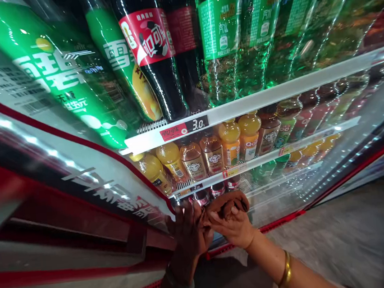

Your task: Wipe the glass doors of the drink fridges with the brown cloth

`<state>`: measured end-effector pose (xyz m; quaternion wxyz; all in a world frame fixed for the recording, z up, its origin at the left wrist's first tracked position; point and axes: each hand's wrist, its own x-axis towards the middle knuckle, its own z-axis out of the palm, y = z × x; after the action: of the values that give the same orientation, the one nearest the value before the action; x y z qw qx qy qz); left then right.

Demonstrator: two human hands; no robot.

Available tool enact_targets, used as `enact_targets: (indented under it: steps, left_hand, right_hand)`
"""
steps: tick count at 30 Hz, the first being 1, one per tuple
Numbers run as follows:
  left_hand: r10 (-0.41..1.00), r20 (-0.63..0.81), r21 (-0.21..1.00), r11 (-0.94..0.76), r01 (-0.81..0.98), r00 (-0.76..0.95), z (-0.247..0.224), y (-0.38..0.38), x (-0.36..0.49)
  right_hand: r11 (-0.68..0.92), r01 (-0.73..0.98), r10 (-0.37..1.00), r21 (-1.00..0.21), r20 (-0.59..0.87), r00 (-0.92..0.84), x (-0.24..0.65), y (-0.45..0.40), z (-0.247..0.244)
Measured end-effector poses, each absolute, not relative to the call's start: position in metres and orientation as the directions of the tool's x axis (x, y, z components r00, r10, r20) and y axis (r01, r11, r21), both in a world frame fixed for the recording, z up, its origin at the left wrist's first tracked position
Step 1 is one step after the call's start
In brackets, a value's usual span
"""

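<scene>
My right hand (233, 227) is closed on a bunched brown cloth (230, 202) in front of the lower part of a drinks fridge. Beside it, in shadow, my left hand (189, 230) has its fingers stretched up and spread near the red-edged frame at the left. The cloth's left end meets the thumb side of that hand; whether the thumb presses on it I cannot make out. Just above the hands, small bottles with dark gold labels (194, 164) stand on a shelf.
Large green bottles (224, 32) and a red-labelled cola bottle (149, 37) fill the top shelf, over a white price rail (259, 99). Yellow-capped juice bottles (231, 135) stand lower. A lit red panel edge (68, 124) runs along the left; grey floor (350, 237) lies at right.
</scene>
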<state>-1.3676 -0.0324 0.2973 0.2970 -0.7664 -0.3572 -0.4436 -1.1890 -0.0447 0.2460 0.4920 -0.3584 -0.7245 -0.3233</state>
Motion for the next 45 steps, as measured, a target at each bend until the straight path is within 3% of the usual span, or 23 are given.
enact_targets:
  steps: [5, 12, 19, 27, 32, 37, 41, 45]
  left_hand:
    - [0.403, 0.856, -0.048, -0.56, 0.827, 0.323, 0.288, -0.043, -1.349]
    - [0.326, 0.924, 0.03, -0.586, 0.81, 0.202, 0.279, -0.041, -1.326]
    - [0.339, 0.908, -0.016, -0.56, 0.828, 0.247, 0.265, -0.036, -1.332]
    - [0.42, 0.879, 0.066, -0.577, 0.814, 0.226, 0.239, -0.034, -1.338]
    - [0.361, 0.887, -0.029, -0.578, 0.815, 0.288, 0.217, -0.028, -1.337]
    - [0.315, 0.918, -0.02, -0.571, 0.82, 0.242, 0.219, -0.029, -1.331]
    - [0.38, 0.888, 0.01, -0.576, 0.818, 0.257, 0.227, -0.031, -1.332]
    - [0.285, 0.917, -0.059, -0.598, 0.799, 0.28, 0.229, -0.029, -1.332]
  right_hand:
    - [0.527, 0.839, 0.155, 0.137, 0.955, -0.253, -1.165, -0.044, 0.261]
    - [0.438, 0.898, 0.157, 0.04, 0.98, -0.12, -1.183, -0.038, 0.301]
    - [0.439, 0.895, 0.149, 0.079, 0.976, -0.159, -1.183, -0.037, 0.29]
    - [0.419, 0.904, 0.166, 0.086, 0.972, -0.169, -1.182, -0.036, 0.283]
    - [0.401, 0.909, 0.186, 0.11, 0.962, -0.198, -1.178, -0.038, 0.28]
    - [0.379, 0.917, 0.219, 0.125, 0.951, -0.22, -1.176, -0.038, 0.278]
    - [0.385, 0.917, 0.232, 0.107, 0.95, -0.208, -1.176, -0.037, 0.276]
    - [0.391, 0.913, 0.231, 0.113, 0.949, -0.216, -1.175, -0.036, 0.274]
